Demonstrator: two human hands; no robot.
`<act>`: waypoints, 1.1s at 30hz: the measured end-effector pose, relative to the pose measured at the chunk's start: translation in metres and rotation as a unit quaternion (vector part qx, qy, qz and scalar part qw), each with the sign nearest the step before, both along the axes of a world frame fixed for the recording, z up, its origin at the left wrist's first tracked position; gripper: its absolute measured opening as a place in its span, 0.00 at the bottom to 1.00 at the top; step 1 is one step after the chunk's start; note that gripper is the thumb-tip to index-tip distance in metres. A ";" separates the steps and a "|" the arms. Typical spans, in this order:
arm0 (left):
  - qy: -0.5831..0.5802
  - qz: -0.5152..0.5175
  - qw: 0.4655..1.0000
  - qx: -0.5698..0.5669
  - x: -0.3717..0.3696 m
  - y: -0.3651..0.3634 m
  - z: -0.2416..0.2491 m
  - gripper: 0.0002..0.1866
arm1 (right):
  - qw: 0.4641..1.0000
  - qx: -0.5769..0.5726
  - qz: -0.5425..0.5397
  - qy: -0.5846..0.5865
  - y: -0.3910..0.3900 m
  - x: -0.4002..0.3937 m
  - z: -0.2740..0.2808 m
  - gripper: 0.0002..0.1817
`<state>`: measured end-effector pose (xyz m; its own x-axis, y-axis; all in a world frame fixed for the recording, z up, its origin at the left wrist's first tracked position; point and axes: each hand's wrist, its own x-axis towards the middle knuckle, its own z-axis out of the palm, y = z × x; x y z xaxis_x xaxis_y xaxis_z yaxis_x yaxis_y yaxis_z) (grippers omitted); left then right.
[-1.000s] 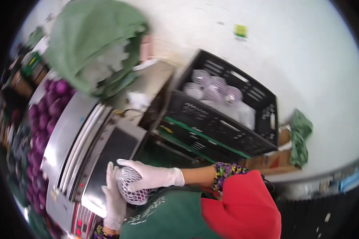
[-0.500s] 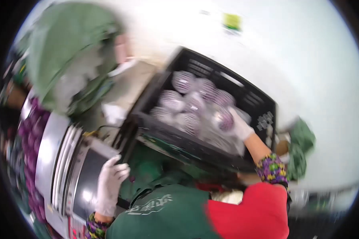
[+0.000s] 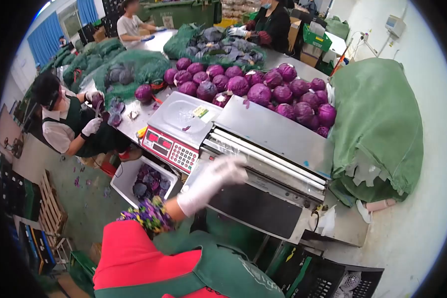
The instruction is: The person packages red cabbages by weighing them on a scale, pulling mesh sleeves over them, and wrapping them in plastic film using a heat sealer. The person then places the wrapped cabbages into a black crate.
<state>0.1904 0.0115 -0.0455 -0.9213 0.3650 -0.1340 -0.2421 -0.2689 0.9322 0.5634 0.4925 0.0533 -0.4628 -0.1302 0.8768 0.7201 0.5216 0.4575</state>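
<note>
My left hand (image 3: 211,181), in a white glove with a floral cuff above it, hangs over the front of the wrapping machine (image 3: 256,206). Its fingers are stretched out and slightly smeared by motion, and I see nothing held in them. Just beyond it runs the machine's row of white rollers (image 3: 268,159). To its left stands a scale (image 3: 171,149) with a red front and a metal pan. Whole red cabbages (image 3: 259,94) lie heaped behind the machine's metal top. My right hand is out of the picture.
A white bin (image 3: 121,186) of cabbage leaves stands below the scale. A black crate (image 3: 313,278) with wrapped cabbages is at lower right. A green sack (image 3: 380,119) bulges beside the wall. One person (image 3: 67,119) trims a cabbage at left; two others stand farther back.
My view has swung left, from the black crate to the wrapping machine and cabbage table. My right hand, earlier on a wrapped cabbage in the crate, has left the view.
</note>
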 end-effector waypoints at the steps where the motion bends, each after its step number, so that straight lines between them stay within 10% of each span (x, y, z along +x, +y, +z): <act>1: 0.054 0.067 0.996 -0.038 -0.026 -0.021 -0.006 0.20 | 0.992 0.042 0.042 0.111 -0.028 -0.054 0.024 0.11; 3: 0.109 0.138 0.984 -0.007 -0.070 -0.061 -0.014 0.20 | 0.964 0.116 0.109 0.213 -0.096 -0.147 0.052 0.16; 7: 0.047 0.105 0.992 -0.050 -0.147 -0.144 -0.066 0.17 | 0.915 0.150 0.300 -0.224 -0.211 -0.245 0.049 0.13; 11: 0.078 0.188 0.974 -0.097 -0.240 -0.226 -0.116 0.14 | 0.945 -0.216 0.219 -0.115 -0.224 -0.290 0.009 0.14; 15: 0.199 0.303 0.885 -0.293 -0.374 -0.303 -0.166 0.15 | 0.929 -0.233 0.186 -0.220 -0.244 -0.325 0.003 0.16; 19: -0.017 0.381 0.902 -0.202 -0.461 -0.288 -0.142 0.36 | 0.917 -0.239 0.174 -0.267 -0.257 -0.361 0.002 0.15; 21: -0.012 0.409 0.897 -0.167 -0.544 -0.296 -0.235 0.57 | 0.917 -0.237 0.164 -0.277 -0.266 -0.375 0.007 0.15; 27: -0.061 0.471 0.776 -0.415 -0.533 -0.243 -0.186 0.63 | 0.898 -0.251 0.190 -0.307 -0.256 -0.399 -0.004 0.13; 30: 0.026 0.481 0.859 -0.175 -0.540 -0.264 -0.210 0.53 | 0.894 -0.265 0.189 -0.310 -0.250 -0.395 -0.010 0.13; 33: 0.144 0.412 0.887 -0.150 -0.473 -0.257 -0.129 0.44 | 0.890 -0.276 0.199 -0.304 -0.237 -0.395 -0.014 0.15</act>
<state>-0.2831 -0.2450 -0.1746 -0.8703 -0.4611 0.1731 0.1814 0.0265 0.9830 0.1688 0.2551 0.0389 -0.8873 -0.0166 0.4609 0.1353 0.9461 0.2944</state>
